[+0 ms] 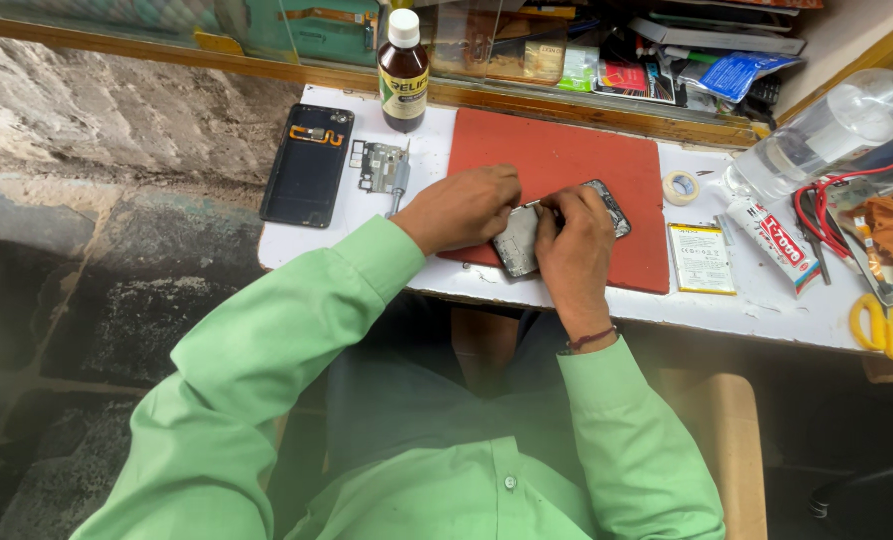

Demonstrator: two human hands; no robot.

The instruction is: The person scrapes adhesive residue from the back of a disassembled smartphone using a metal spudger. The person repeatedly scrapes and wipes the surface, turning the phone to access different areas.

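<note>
At the far left of the white table (767, 305) lies a dark phone back cover (308, 165), inner face up, with a small metal shield plate (379, 166) and a screwdriver (401, 180) just beside it; a brown bottle with a white cap (404, 72) stands behind them. On the red work mat (567, 170) the left hand (462, 205) rests knuckles up, its grip curled and pressed onto the left edge of the opened phone (527, 235), which lies slanted on the mat's near side. The right hand (575, 240) covers the phone's middle, fingers bunched together over it — whether they pinch a small tool or part I cannot tell. The phone looks thin, light and stiff, yet fragile with its inner parts bared; it is probably best held by its rim, not by the exposed boards. To the right lie a tape roll (681, 187), a flat battery (702, 259), a glue tube (779, 240), and yellow scissors (885, 328) — all well apart from the hands.
</note>
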